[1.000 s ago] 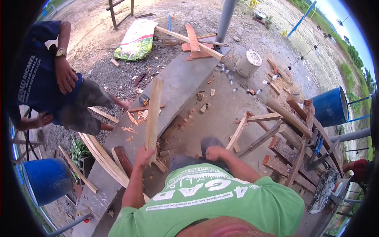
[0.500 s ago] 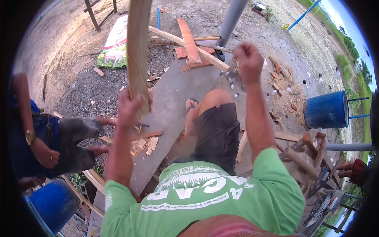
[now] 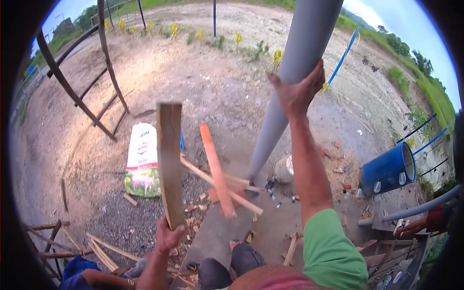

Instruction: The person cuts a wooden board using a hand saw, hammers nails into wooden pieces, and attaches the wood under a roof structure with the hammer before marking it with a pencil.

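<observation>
My left hand (image 3: 169,235) is wrapped round the lower end of a long wooden board (image 3: 171,164), which stands nearly upright in front of me. My right hand (image 3: 299,92) grips a thick grey pole (image 3: 311,34), with thumb and fingers spread round its sides. The pole leans up to the right from the concrete slab. Beyond my feet, an orange-painted plank (image 3: 216,166) lies crosswise over a pale wooden strip (image 3: 234,191).
A printed sack (image 3: 142,159) lies on the ground at left. At right are a blue drum (image 3: 386,169), hanging bulbs (image 3: 402,178) and another person's hand (image 3: 411,227). A second person's arm (image 3: 108,279) shows at lower left. A wooden rail frame (image 3: 67,84) stands far left.
My view has tilted up and I have moved forward. My right hand, a fist before, now holds the grey pole. The board stays in my left hand.
</observation>
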{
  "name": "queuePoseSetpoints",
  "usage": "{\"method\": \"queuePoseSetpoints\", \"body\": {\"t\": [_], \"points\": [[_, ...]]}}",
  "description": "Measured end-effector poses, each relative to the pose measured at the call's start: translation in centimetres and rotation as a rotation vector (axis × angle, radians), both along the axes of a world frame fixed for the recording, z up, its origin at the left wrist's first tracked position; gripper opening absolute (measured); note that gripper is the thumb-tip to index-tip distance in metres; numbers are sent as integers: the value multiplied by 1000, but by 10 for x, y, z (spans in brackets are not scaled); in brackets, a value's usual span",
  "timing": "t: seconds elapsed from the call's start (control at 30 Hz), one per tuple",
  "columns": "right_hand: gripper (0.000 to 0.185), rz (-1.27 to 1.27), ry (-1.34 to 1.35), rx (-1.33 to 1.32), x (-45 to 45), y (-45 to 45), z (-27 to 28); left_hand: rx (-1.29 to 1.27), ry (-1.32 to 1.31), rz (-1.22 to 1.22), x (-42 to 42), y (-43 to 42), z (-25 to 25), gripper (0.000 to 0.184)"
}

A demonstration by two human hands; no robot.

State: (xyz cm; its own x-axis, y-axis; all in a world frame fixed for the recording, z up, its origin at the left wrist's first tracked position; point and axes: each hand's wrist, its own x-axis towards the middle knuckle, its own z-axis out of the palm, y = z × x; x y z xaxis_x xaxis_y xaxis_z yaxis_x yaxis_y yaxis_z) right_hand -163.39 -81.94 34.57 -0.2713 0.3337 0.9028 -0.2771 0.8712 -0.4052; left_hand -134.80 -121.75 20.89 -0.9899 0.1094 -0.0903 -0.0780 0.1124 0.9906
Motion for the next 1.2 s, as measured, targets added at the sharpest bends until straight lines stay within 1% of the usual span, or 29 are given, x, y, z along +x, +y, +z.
{"method": "queuePoseSetpoints", "body": {"t": [0.03,0.07,0.1,0.17,0.2,0.3,0.33,0.37,0.43,0.53,0.67,0.7,0.77,0.83,0.93,0.97,1.03,1.07,1.1,1.13,1.2], "points": [[128,-64,-81,-33,-2,-6,8,-35,-23,85,4,22,9,56],[123,-28,-99,-69,-7,-2,10,-118,-216,79,9,25,7,57],[121,9,-120,-131,-9,0,7,-110,-207,77,13,31,0,56],[115,66,-132,-212,-10,-1,5,-94,-493,43,17,28,-9,50],[113,79,-125,-235,-9,-3,7,-126,-487,38,8,29,6,51],[115,50,-180,-219,-5,-4,12,-239,-491,7,7,24,71,56],[116,28,-200,-201,-6,-3,10,-278,-493,-7,-1,20,81,57],[118,5,-225,-186,-5,-1,9,-199,-451,-59,-9,12,76,58],[119,41,-243,-242,-6,0,7,-43,-378,-165,-32,-7,56,59],[121,71,-274,-294,-6,-5,8,-127,-211,-241,-84,-22,78,49],[117,122,-333,-391,5,-19,36,307,-332,-310,-150,-49,101,44],[116,97,-327,-382,4,-21,40,418,-359,-322,-167,-53,109,43],[114,43,-320,-357,4,-22,38,445,-293,-267,-188,-50,128,42],[114,33,-348,-365,5,-23,39,280,-92,-148,-203,-42,151,42],[112,40,-391,-392,6,-21,37,64,-72,47,-213,-39,135,49],[112,32,-409,-393,5,-20,36,54,-42,62,-214,-44,124,55],[109,18,-422,-364,4,-19,32,62,62,50,-224,-67,63,58],[107,43,-407,-368,4,-20,33,68,116,47,-232,-66,61,60],[106,66,-395,-373,4,-21,33,116,78,-7,-235,-70,59,65],[105,87,-382,-377,4,-22,34,108,120,-20,-248,-69,49,66],[103,48,-393,-346,5,-25,38,96,203,-54,-279,-67,23,70]]}}
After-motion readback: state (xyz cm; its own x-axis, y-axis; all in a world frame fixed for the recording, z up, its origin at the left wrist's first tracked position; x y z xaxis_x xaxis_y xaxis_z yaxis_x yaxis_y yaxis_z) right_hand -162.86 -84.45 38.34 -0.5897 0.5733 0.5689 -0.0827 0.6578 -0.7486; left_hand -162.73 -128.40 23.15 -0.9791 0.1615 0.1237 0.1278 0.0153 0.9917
